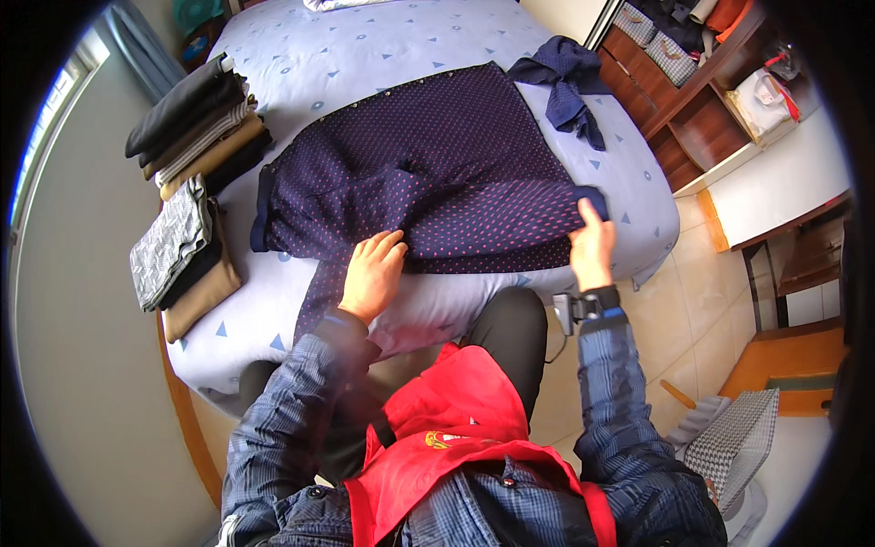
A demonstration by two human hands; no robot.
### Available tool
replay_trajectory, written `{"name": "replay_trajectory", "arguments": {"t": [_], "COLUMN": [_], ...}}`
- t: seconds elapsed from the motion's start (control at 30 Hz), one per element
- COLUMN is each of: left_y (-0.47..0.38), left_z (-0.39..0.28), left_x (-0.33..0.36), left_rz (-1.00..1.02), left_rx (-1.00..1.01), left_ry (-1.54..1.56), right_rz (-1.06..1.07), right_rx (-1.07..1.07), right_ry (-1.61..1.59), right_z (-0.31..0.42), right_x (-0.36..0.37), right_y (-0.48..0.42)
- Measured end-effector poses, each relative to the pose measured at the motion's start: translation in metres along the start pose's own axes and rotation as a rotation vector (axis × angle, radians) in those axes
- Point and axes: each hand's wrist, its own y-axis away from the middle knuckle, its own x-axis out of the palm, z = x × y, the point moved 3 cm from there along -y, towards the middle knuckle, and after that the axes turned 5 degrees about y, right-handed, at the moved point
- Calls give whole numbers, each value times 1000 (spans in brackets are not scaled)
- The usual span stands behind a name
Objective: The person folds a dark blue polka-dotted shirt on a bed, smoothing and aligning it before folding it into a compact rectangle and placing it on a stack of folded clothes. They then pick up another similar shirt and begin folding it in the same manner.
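A navy garment with pink dots [437, 171] lies spread on the bed, snap buttons along its far edge. One sleeve is laid across its near side, with the plain navy cuff at the right. My right hand [592, 246] grips that cuff, thumb on top and fingers beneath. On the garment's near edge, left of centre, rests my left hand [374, 273], fingers close together on the cloth. Its thumb is hidden, so a pinch cannot be made out. Another dotted part of the garment hangs over the bed's near edge, beside my left wrist.
Folded clothes [198, 123] are stacked at the bed's left side, with a smaller pile [188, 253] nearer me. A crumpled navy cloth [564, 82] lies at the far right of the bed [383, 41]. Wooden shelving [690, 130] stands to the right, above a tiled floor [690, 301].
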Motion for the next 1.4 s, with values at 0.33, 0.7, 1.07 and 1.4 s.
{"name": "replay_trajectory", "arguments": {"t": [0.33,0.7,1.07,1.4], "left_y": [-47,-128,-84,-66], "left_z": [6,88,35,32], "left_x": [0,25,40,60], "left_rz": [-72,236,-240,153], "left_rx": [-109,-128,-152,-359], "left_ry": [92,-124,-64,-356], "right_rz": [-8,230,236,-80], "right_rx": [263,-32,156,-267], "right_ry": [126,497,416,1246], "right_z": [-49,0,-18,-17], "right_x": [-67,-75,-56,-65], "right_y": [12,21,-7,-17]}}
